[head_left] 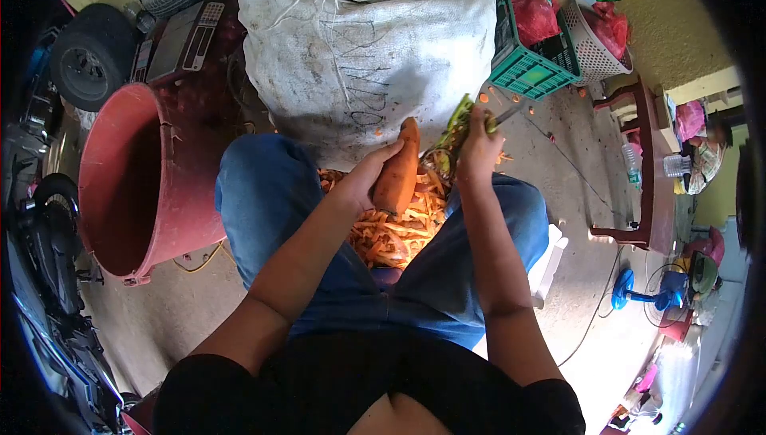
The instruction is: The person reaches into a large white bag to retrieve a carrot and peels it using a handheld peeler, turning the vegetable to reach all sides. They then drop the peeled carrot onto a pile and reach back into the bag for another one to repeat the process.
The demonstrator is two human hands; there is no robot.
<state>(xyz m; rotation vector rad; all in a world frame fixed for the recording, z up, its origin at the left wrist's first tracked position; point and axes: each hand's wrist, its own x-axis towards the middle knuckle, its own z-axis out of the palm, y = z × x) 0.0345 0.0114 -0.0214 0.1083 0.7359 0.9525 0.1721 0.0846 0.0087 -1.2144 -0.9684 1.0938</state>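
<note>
A large orange carrot (396,175) stands tilted in my left hand (367,175), whose fingers and thumb are closed on its left side. Its narrow end points up and away from me. To the right of it, my right hand (479,150) is closed round a knife (509,112) with a grey blade jutting to the upper right. A green and yellowish piece (456,130) also shows at that hand, on the carrot's side; I cannot make out what it is. Below both hands, a heap of orange peelings (399,231) lies between my knees.
A bulging white sack (371,52) stands right in front of me. On the left is a red barrel (152,187) lying tipped. A green crate (531,72) and white basket (594,48) stand at the upper right, near a wooden bench (650,172). Orange scraps (484,98) dot the floor.
</note>
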